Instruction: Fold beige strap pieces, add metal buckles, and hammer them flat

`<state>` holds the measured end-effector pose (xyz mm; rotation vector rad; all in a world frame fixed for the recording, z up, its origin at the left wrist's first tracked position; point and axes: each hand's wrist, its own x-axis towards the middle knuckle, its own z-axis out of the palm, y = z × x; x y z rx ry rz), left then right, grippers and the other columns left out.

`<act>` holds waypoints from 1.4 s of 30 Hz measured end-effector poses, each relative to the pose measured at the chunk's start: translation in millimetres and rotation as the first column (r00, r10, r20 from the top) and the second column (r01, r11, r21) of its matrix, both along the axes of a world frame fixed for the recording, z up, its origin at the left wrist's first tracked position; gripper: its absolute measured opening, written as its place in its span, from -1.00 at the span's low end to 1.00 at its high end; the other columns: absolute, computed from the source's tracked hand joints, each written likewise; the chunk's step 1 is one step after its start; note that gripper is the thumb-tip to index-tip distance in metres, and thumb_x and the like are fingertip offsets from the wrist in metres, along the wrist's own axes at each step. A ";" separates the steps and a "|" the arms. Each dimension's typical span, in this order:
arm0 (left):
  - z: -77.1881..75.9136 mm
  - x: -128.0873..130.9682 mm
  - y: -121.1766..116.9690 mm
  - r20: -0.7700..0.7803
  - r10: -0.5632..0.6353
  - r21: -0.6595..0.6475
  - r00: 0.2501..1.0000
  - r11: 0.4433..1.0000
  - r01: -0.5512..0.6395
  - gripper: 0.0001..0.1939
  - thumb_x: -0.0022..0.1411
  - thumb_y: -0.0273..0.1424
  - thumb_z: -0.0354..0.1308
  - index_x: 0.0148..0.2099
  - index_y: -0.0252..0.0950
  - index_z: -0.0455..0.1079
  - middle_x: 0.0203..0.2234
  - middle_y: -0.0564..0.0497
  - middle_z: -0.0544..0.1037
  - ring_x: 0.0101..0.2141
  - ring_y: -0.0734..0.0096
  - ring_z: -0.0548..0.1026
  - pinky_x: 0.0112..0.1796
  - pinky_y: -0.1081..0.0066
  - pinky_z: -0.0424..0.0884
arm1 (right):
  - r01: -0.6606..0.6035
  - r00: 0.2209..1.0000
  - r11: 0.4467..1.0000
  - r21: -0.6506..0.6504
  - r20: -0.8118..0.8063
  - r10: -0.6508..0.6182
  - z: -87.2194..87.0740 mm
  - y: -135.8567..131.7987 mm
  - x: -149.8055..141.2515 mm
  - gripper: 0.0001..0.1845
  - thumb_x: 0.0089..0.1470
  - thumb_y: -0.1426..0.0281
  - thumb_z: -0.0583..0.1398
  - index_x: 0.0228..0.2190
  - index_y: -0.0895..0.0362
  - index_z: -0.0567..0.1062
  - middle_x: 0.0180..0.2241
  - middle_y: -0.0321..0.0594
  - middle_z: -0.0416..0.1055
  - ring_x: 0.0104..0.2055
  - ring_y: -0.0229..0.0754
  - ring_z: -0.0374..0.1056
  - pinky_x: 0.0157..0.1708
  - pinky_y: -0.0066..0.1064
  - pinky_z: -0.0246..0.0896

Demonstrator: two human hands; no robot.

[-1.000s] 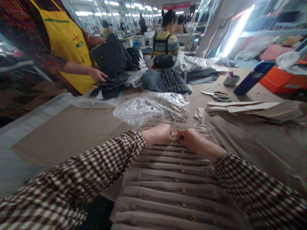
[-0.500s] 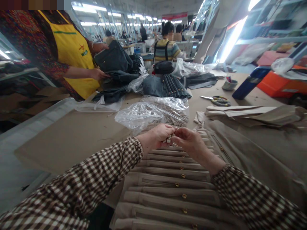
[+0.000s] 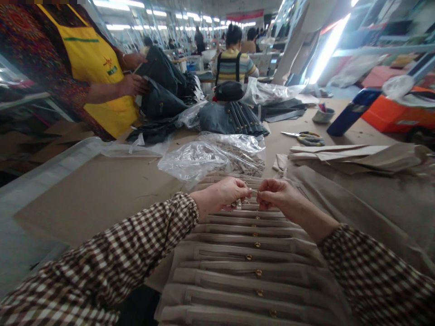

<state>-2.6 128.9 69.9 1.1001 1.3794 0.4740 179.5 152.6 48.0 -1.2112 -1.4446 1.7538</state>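
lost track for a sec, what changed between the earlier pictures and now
The right hand has drawn rightward, away from the left hand, which still holds small pale pieces. The co-worker's lower hand has risen. The clear plastic bag and scissors stayed put.

- The left hand is holding small pale pieces over beige zippered panels.
- The right hand is pinching beside it.
- Far left, a co-worker is handling dark fabric.

Yellow-handled scissors near a cup, tilted blue object, orange box, person in yellow apron
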 end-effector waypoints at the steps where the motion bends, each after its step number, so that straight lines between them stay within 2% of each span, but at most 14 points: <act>1: 0.1 0.3 -0.4 -0.017 -0.023 0.012 1.000 1.000 0.023 -0.81 0.17 -0.27 0.21 -0.36 -0.29 0.36 -0.57 0.16 0.31 -0.61 0.64 0.22 -0.63 0.61 0.13 | -0.015 1.000 1.000 -0.002 0.004 0.015 0.1 -0.5 2.2 -0.72 -0.32 0.30 0.37 -0.59 0.15 0.39 -0.65 -0.33 0.41 -0.64 -0.34 0.32 -0.62 -0.54 0.24; 5: -0.8 2.2 -1.7 -0.033 -0.106 0.042 0.994 0.993 0.108 -0.75 0.12 -0.20 0.25 -0.39 -0.29 0.36 -0.61 0.18 0.26 -0.61 0.62 0.19 -0.62 0.60 0.14 | -0.085 0.996 0.995 -0.047 -0.017 0.085 -3.4 -3.1 8.0 -0.64 -0.26 0.21 0.39 -0.50 0.16 0.42 -0.59 -0.29 0.46 -0.61 -0.30 0.36 -0.57 -0.48 0.30; 7: -1.4 3.6 -1.5 -0.029 -0.120 0.054 0.992 0.991 0.121 -0.72 0.10 -0.18 0.27 -0.40 -0.28 0.36 -0.62 0.19 0.24 -0.60 0.62 0.18 -0.62 0.60 0.12 | -0.068 0.998 0.997 -0.032 -0.012 0.068 -6.4 -4.1 8.7 -0.60 -0.23 0.15 0.39 -0.49 0.16 0.42 -0.56 -0.27 0.47 -0.56 -0.27 0.39 -0.50 -0.43 0.34; 10: -1.0 5.2 0.2 0.032 -0.101 -0.014 0.994 0.995 0.102 -0.65 0.04 -0.10 0.31 -0.37 -0.28 0.37 -0.59 0.19 0.29 -0.59 0.63 0.20 -0.61 0.59 0.13 | -0.009 0.999 0.988 0.156 0.033 0.004 -11.4 -4.5 8.1 -0.64 -0.22 0.16 0.37 -0.55 0.14 0.40 -0.62 -0.33 0.39 -0.57 -0.31 0.31 -0.52 -0.47 0.26; 12: 0.4 5.1 1.5 0.081 -0.094 -0.086 0.992 0.991 0.101 -0.60 0.00 -0.07 0.34 -0.36 -0.29 0.37 -0.57 0.18 0.31 -0.61 0.64 0.20 -0.62 0.58 0.11 | -0.015 0.998 0.941 0.338 0.065 -0.007 -14.4 -4.7 7.8 -0.71 -0.19 0.21 0.34 -0.57 0.14 0.41 -0.63 -0.36 0.35 -0.56 -0.34 0.23 -0.55 -0.49 0.16; 14: 2.0 4.2 2.5 0.091 -0.111 -0.104 0.990 0.987 0.120 -0.61 -0.02 -0.10 0.35 -0.36 -0.30 0.36 -0.58 0.19 0.30 -0.62 0.64 0.20 -0.64 0.57 0.07 | -0.045 0.996 0.896 0.442 0.086 0.008 -16.6 -5.1 8.1 -0.75 -0.16 0.23 0.30 -0.58 0.14 0.42 -0.63 -0.36 0.32 -0.55 -0.35 0.17 -0.56 -0.50 0.08; 16: 3.0 3.3 3.6 0.035 -0.143 -0.055 0.989 0.988 0.145 -0.69 0.02 -0.18 0.32 -0.36 -0.29 0.37 -0.61 0.19 0.27 -0.63 0.62 0.20 -0.65 0.57 0.06 | -0.076 0.996 0.906 0.417 0.083 0.045 -18.4 -5.3 8.9 -0.75 -0.16 0.22 0.29 -0.55 0.14 0.41 -0.63 -0.38 0.28 -0.56 -0.35 0.12 -0.57 -0.50 0.03; 19: 1.8 4.5 7.3 -0.191 -0.213 0.049 0.958 0.973 0.226 -0.84 0.07 -0.29 0.24 -0.33 -0.27 0.40 -0.65 0.20 0.24 -0.66 0.60 0.18 -0.64 0.55 0.09 | -0.141 0.988 0.948 0.284 0.101 0.117 -23.2 -3.0 11.3 -0.69 -0.17 0.17 0.30 -0.49 0.14 0.42 -0.59 -0.38 0.29 -0.56 -0.35 0.12 -0.56 -0.49 0.03; 21: -1.2 7.2 11.2 -0.365 -0.264 0.092 0.893 0.944 0.317 -0.86 0.09 -0.31 0.20 -0.34 -0.28 0.42 -0.69 0.21 0.24 -0.68 0.58 0.17 -0.63 0.52 0.08 | -0.197 0.968 0.945 0.262 0.205 0.145 -28.2 0.3 13.8 -0.70 -0.15 0.18 0.28 -0.46 0.16 0.46 -0.56 -0.33 0.36 -0.54 -0.33 0.16 -0.54 -0.48 0.06; 23: -5.3 10.7 15.1 -0.459 -0.303 0.108 0.835 0.914 0.391 -0.87 0.09 -0.33 0.19 -0.39 -0.30 0.42 -0.73 0.19 0.25 -0.68 0.57 0.19 -0.61 0.50 0.07 | -0.263 0.920 0.912 0.315 0.368 0.138 -32.8 3.5 16.6 -0.77 -0.10 0.25 0.23 -0.46 0.17 0.52 -0.55 -0.30 0.41 -0.52 -0.30 0.20 -0.52 -0.47 0.08; 26: -10.2 14.8 18.1 -0.495 -0.336 0.117 0.802 0.888 0.444 -0.87 0.06 -0.39 0.20 -0.49 -0.32 0.39 -0.74 0.17 0.27 -0.66 0.57 0.20 -0.59 0.49 0.06 | -0.402 0.798 0.814 0.420 0.597 0.086 -34.6 5.5 19.7 -0.80 -0.07 0.40 0.15 -0.47 0.14 0.59 -0.58 -0.31 0.44 -0.51 -0.29 0.24 -0.51 -0.48 0.07; 29: -11.0 16.1 17.8 -0.522 -0.351 0.116 0.777 0.873 0.473 -0.86 0.03 -0.42 0.21 -0.53 -0.32 0.37 -0.75 0.18 0.27 -0.65 0.58 0.19 -0.58 0.48 0.04 | -0.475 0.725 0.754 0.454 0.688 0.042 -32.6 5.1 20.9 -0.75 -0.08 0.47 0.11 -0.47 0.13 0.61 -0.59 -0.31 0.45 -0.52 -0.29 0.27 -0.50 -0.48 0.06; 36: -11.1 14.6 17.5 -0.549 -0.366 0.110 0.751 0.860 0.499 -0.86 0.04 -0.41 0.22 -0.52 -0.32 0.39 -0.75 0.18 0.26 -0.66 0.57 0.19 -0.57 0.47 0.04 | -0.469 0.710 0.778 0.418 0.702 0.051 -40.7 7.2 19.1 -0.77 -0.12 0.46 0.12 -0.51 0.13 0.60 -0.57 -0.30 0.48 -0.53 -0.29 0.27 -0.50 -0.49 0.10; 42: -8.2 16.6 16.0 -0.562 -0.353 0.108 0.748 0.865 0.490 -0.91 0.04 -0.44 0.20 -0.49 -0.33 0.43 -0.73 0.16 0.30 -0.63 0.55 0.22 -0.55 0.47 0.09 | -0.518 0.689 0.741 0.428 0.722 0.064 -35.0 7.3 17.1 -0.77 -0.15 0.50 0.12 -0.50 0.15 0.60 -0.57 -0.30 0.49 -0.53 -0.30 0.27 -0.52 -0.50 0.07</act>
